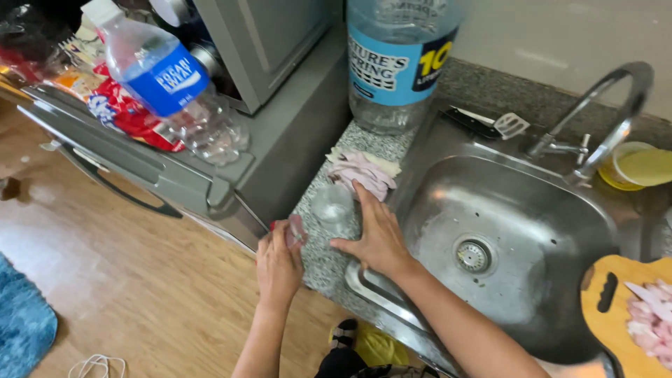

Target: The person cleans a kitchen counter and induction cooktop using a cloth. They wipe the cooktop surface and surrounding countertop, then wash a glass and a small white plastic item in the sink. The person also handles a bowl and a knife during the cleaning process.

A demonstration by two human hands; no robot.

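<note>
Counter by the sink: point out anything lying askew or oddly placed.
A plastic bottle with a blue label lies tilted on its side atop the grey appliance, and a knife rests loose on the sink rim behind the basin.

1. Wood-look floor (pixel 119 280), warm brown, left of and below the hands.
2. Blue rug (pixel 24 329) on the floor, far left of the hands.
3. Speckled granite worktop (pixel 322 259) under the hands, running up past them.
4. Steel sink (pixel 518 231) set in the worktop, right of the hands; curved tap (pixel 609 126) behind it.
5. Grey cabinet (pixel 273 42) above-left of the hands.
6. Pale wall (pixel 560 49) at top right.
7. Bright even daylight; glare on the floor and sink.
</note>
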